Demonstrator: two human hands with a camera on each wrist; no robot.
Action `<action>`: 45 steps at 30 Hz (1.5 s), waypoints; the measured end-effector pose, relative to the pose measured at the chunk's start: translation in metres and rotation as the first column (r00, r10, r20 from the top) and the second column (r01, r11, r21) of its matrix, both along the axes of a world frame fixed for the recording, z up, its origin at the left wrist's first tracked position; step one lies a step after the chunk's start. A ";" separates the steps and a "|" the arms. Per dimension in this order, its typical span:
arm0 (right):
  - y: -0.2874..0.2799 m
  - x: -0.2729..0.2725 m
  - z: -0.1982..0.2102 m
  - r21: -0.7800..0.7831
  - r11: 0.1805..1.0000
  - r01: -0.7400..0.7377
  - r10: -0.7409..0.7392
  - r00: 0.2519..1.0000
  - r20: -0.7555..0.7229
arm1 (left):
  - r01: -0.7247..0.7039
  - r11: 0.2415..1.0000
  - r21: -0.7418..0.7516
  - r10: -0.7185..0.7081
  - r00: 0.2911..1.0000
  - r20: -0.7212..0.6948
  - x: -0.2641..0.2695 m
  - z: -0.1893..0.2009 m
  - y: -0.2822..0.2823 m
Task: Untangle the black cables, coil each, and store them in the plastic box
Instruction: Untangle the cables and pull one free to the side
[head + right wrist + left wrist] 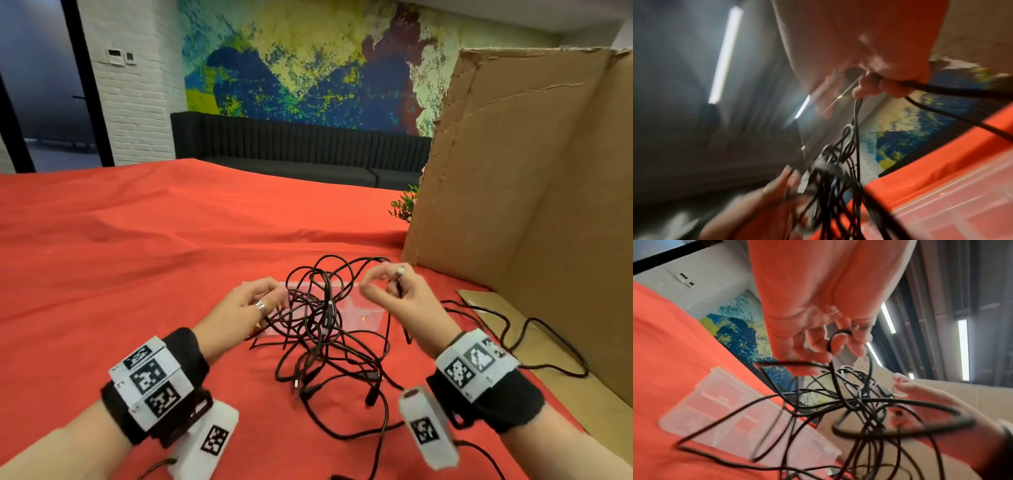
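Observation:
A tangle of thin black cables hangs between my two hands over the red cloth, its lower loops and plugs lying on the cloth near me. My left hand has a loop of cable hooked over its curled fingers. My right hand, raised a little higher, holds a strand of the black cables in its curled fingers; that view is blurred. The clear plastic box lies flat behind the tangle, also seen in the left wrist view as a compartmented plastic box.
A tall cardboard sheet stands on the right, with a flat cardboard piece at its foot. One cable strand trails right across it. The red cloth stretches left and back. A small green plant pokes out beside the cardboard.

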State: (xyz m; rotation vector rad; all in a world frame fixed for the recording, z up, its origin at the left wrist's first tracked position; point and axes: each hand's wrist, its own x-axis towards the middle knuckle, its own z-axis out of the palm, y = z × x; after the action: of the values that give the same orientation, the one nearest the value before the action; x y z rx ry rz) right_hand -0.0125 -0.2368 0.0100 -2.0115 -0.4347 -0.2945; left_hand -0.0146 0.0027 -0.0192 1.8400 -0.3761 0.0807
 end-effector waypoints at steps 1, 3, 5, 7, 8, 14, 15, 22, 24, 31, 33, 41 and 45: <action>0.005 -0.009 -0.001 -0.089 0.995 -0.033 0.032 0.999 -0.016 | -0.034 0.999 -0.042 0.033 0.999 -0.022 -0.001 0.002 -0.001; 0.015 -0.021 -0.005 -0.187 0.981 -0.053 0.037 0.996 -0.085 | -0.079 0.988 -0.130 0.069 0.995 -0.076 -0.004 0.007 -0.006; 0.024 -0.025 -0.011 -0.209 0.978 -0.004 -0.022 0.993 -0.119 | -0.103 0.976 -0.193 0.088 0.992 -0.088 -0.009 0.014 -0.014; 0.032 -0.027 -0.015 -0.282 0.958 0.045 -0.079 0.990 -0.113 | -0.072 0.960 -0.270 0.050 0.995 -0.086 -0.014 0.021 -0.022; 0.035 -0.028 -0.016 -0.353 0.935 0.044 -0.085 0.991 -0.103 | -0.049 0.950 -0.309 0.022 0.996 -0.089 -0.016 0.023 -0.025; 0.023 -0.012 -0.013 -0.289 0.956 -0.052 0.014 0.991 -0.132 | -0.090 0.853 -0.514 0.001 0.985 -0.171 -0.007 0.031 -0.009; 0.019 -0.007 -0.013 -0.258 0.966 -0.010 -0.020 0.994 -0.111 | -0.134 0.796 -0.591 0.003 0.976 -0.217 -0.003 0.031 -0.002; -0.007 0.018 -0.017 0.132 0.959 0.251 -0.216 0.947 -0.238 | -0.130 0.694 -0.708 -0.107 0.954 -0.280 0.003 0.036 0.023; -0.008 0.022 -0.019 0.166 0.942 0.291 -0.247 0.938 -0.243 | -0.129 0.775 -0.618 -0.064 0.958 -0.280 0.003 0.036 0.022; -0.014 0.024 -0.013 0.577 0.720 0.385 -0.204 0.913 -0.354 | -0.231 0.882 -0.412 0.085 0.935 -0.343 0.008 0.028 0.028; -0.013 0.025 -0.014 0.616 0.686 0.386 -0.191 0.913 -0.360 | -0.265 0.875 -0.405 0.118 0.928 -0.353 0.011 0.025 0.029; -0.025 0.016 0.000 0.760 0.641 0.111 0.326 0.856 -0.401 | -0.363 0.892 -0.271 0.272 0.907 -0.321 0.019 0.014 0.034; -0.029 0.012 0.001 0.698 0.714 0.046 0.303 0.879 -0.367 | -0.379 0.891 -0.248 0.293 0.900 -0.323 0.021 0.012 0.036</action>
State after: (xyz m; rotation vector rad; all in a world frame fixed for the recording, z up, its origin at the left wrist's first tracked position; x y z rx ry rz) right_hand -0.0004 -0.2654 0.0110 -1.2263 -0.1218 0.1193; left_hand 0.0067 0.0388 -0.0068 1.5615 0.1561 0.1134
